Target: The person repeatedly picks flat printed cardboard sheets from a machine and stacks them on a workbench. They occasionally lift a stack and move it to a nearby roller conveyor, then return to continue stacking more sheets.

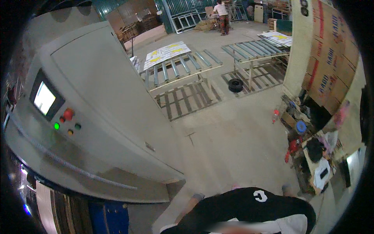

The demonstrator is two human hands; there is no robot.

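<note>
Stood beside large grey metal control cabinet (101, 93) at left; lit screen (43, 100) and round red button (68, 114) on its face. Both hands out of view; state of fingers indeterminable. Judged: leftward reach needed for any press.

Two roller tables (183, 64) (253, 48) stand on the floor, one black tyre (235, 85) between them. The control cabinet (89, 101) carries one screen (44, 99) and four buttons (68, 114) (one big, red).
</note>
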